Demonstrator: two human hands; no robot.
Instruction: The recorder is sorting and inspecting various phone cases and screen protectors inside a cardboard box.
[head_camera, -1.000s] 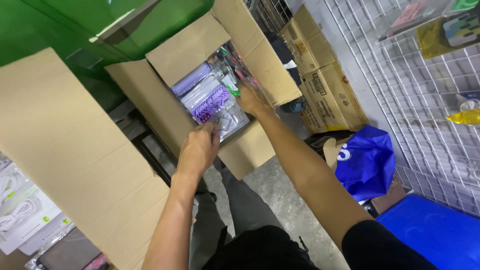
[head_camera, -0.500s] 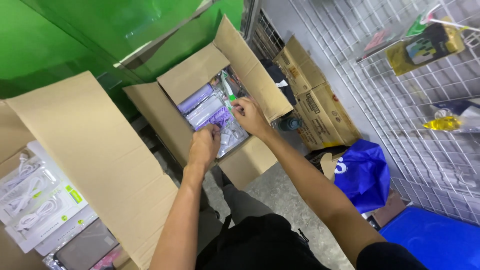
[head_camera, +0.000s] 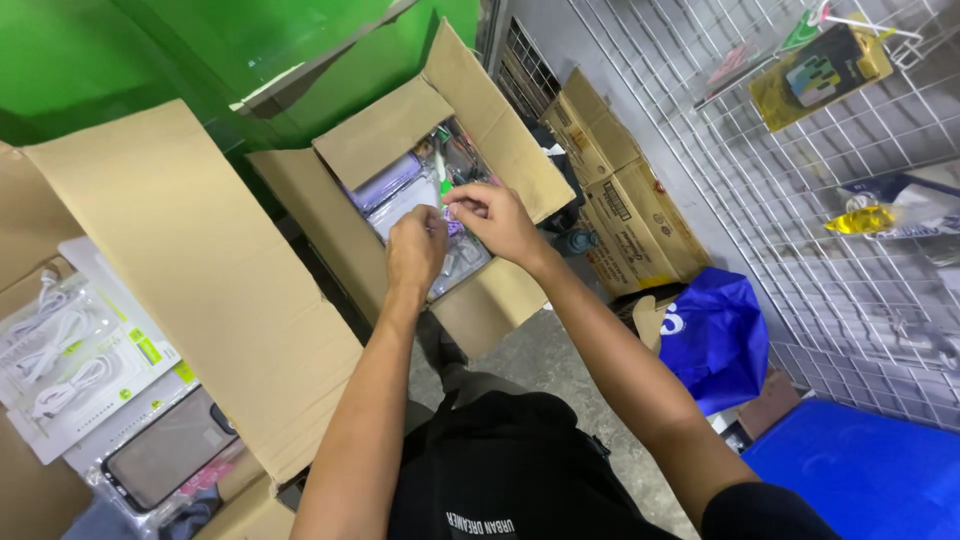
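Observation:
An open cardboard box (head_camera: 495, 295) stands in front of me, filled with clear and purple plastic-wrapped packets (head_camera: 385, 185). Both of my hands meet above its middle. My left hand (head_camera: 415, 250) has its fingers closed, pinching the top of a clear packet (head_camera: 462, 262) with something purple inside. My right hand (head_camera: 492, 220) pinches the same packet from the right, thumb and fingers together. The hands hide most of the packet, and what it contains is hard to make out.
A larger open box (head_camera: 200, 270) at left holds white cable packs (head_camera: 70, 365) and a phone case packet (head_camera: 170, 455). Closed cartons (head_camera: 630, 215), a blue bag (head_camera: 715, 340) and a blue bin (head_camera: 860, 475) lie at right. A wire grid wall (head_camera: 800, 180) carries hanging packages.
My two hands have drawn together over the middle of the box. One second ago they were apart, the right one reaching deeper in.

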